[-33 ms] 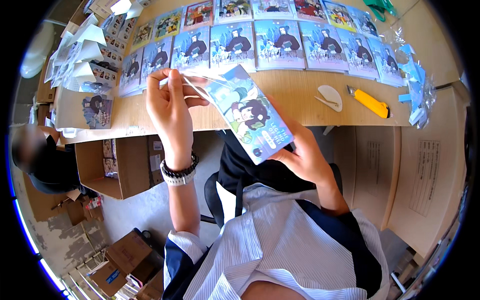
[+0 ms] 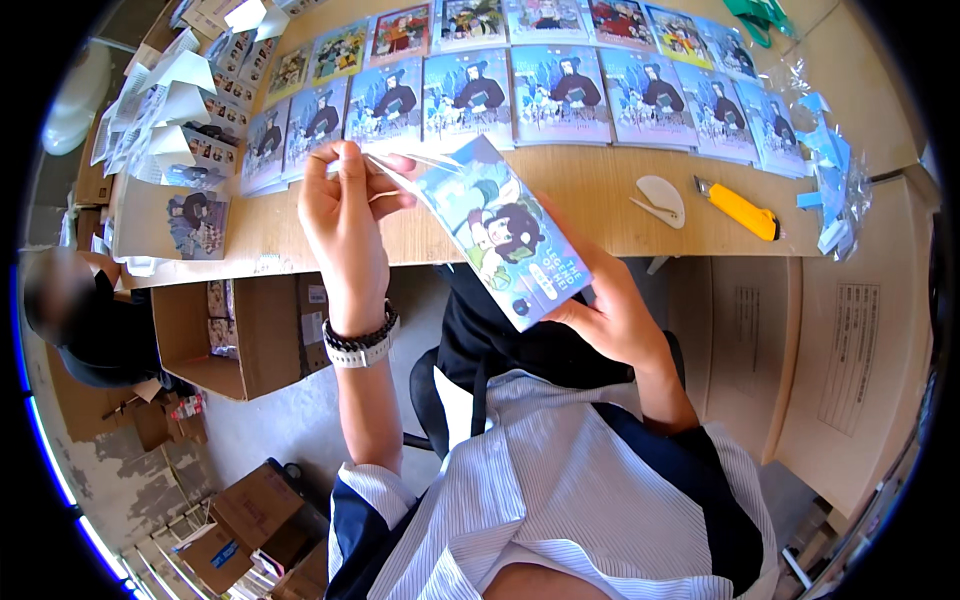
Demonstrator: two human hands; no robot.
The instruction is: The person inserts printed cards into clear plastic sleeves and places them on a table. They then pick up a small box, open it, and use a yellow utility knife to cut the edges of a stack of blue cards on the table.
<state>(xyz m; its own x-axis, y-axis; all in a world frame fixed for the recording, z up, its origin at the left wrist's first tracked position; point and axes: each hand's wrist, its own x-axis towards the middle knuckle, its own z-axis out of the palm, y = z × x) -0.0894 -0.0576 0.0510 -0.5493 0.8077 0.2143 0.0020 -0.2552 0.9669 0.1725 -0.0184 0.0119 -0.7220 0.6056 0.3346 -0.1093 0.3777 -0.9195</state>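
Observation:
My right hand (image 2: pixel 620 315) grips a flat, thin box (image 2: pixel 505 235) by its lower right side, thumb in front and the other fingers behind. The box is blue with a cartoon figure on its face, and it tilts above the table's front edge. At its upper end my left hand (image 2: pixel 345 215) is closed, thumb against fingers, on a thin whitish strip (image 2: pixel 395 175). Whether that strip is a card flap or clear film, I cannot tell. Just beyond both hands stands a row of blue illustrated booklets (image 2: pixel 468 100), with a second row of varied covers (image 2: pixel 473 22) behind.
A yellow box cutter (image 2: pixel 738 208) and a white round-edged opener (image 2: pixel 661 200) lie on the table's right, beside crumpled clear film with blue pieces (image 2: pixel 830 160). Folded printed cards (image 2: pixel 165 110) pile up at left. Cartons (image 2: pixel 245 350) stand below; another person (image 2: pixel 85 310) is at far left.

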